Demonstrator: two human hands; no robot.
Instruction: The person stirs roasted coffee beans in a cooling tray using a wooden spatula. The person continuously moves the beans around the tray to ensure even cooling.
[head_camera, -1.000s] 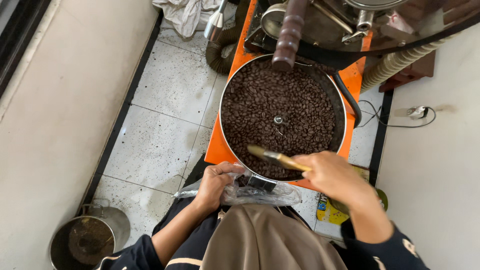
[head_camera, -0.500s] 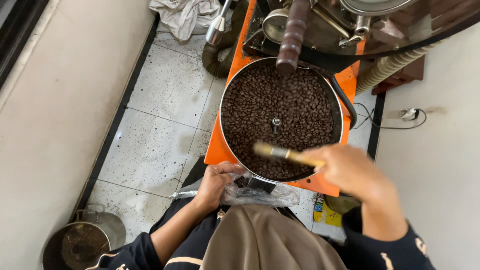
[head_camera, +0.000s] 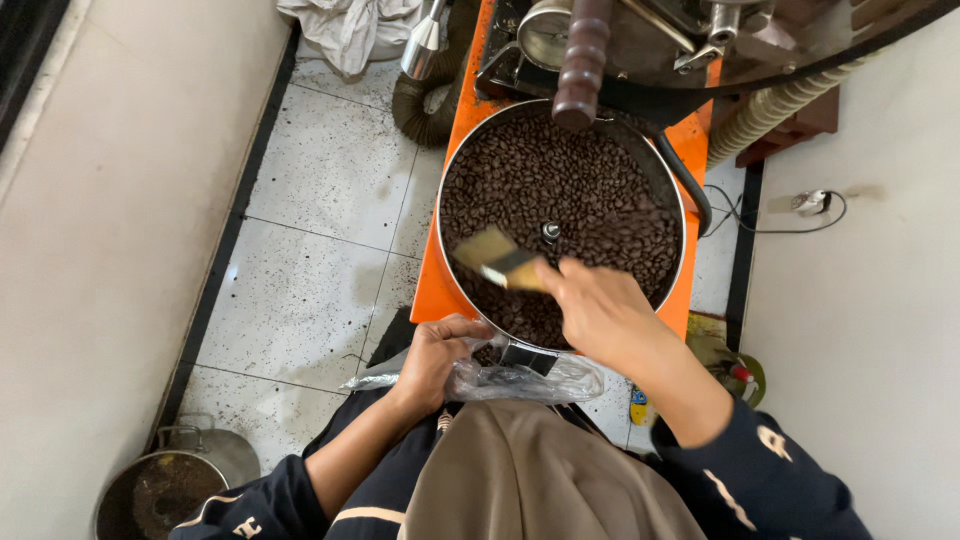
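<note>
Head view, looking straight down. Right hand (head_camera: 600, 310) is over the near edge of the round cooling tray (head_camera: 447, 170), fingers clamped around the handle of a flat brush (head_camera: 497, 258); the brush points left and away, bristle end blurred, low over the roasted coffee beans (head_camera: 560, 190); can't tell if the bristles touch them. Beans fill the tray in a dark even layer, a small metal hub (head_camera: 550, 232) showing at the centre. Left hand (head_camera: 437, 352) sits just below the tray's near rim, fingers curled shut on the mouth of a clear plastic bag (head_camera: 520, 380). The bag lies bunched across the person's lap under a small dark chute (head_camera: 527, 358) at the tray's front edge; a few beans visible inside the bag near the left hand. Tray sits on an orange machine base (head_camera: 455, 290). At the far side, a dark ribbed wooden handle (head_camera: 582, 60) overhangs the beans, with metal roaster parts behind it. A ribbed beige hose (head_camera: 780, 105) runs off top right. Floor is white speckled tile (head_camera: 310, 250). Steel pot (head_camera: 165, 490) bottom left, dark residue inside, well apart from both hands. Crumpled white cloth (head_camera: 350, 25) at top, beside a round dark brush (head_camera: 430, 110). White wall socket with cable (head_camera: 810, 203) to the right. Person wears dark sleeves with pale striping and a tan apron (head_camera: 530, 480).
</note>
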